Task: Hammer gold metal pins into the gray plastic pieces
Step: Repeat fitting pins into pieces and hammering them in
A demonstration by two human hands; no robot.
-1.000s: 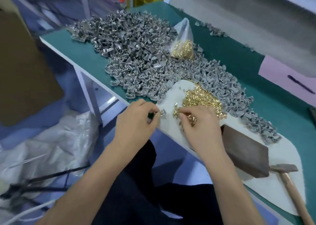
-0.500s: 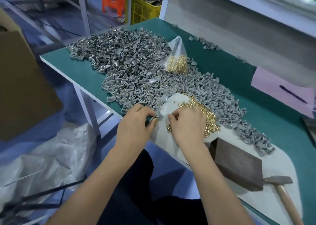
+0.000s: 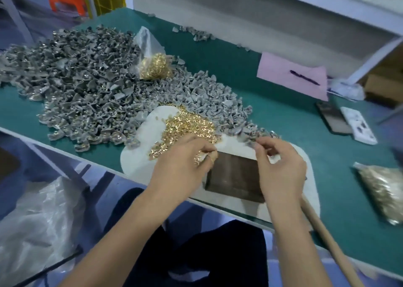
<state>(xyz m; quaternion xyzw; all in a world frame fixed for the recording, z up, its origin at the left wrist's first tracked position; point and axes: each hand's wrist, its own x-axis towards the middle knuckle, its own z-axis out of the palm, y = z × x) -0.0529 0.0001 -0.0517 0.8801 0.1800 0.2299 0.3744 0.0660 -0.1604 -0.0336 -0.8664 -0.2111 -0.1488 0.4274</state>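
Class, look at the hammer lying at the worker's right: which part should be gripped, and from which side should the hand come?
Grip the wooden handle, from above, on the worker's near right. It lies flat and bare, slanting toward the table's near edge, while the hammer's head end is hidden behind the right hand by the dark block.

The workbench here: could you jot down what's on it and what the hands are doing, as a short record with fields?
Surface: green bench
Bulk stock: gray plastic pieces
Loose fasteners: gold pins on white mat
Left hand: pinching gold pins
Right hand: fingers curled, contents unclear
Anvil: dark block
Tool: hammer handle, lying untouched
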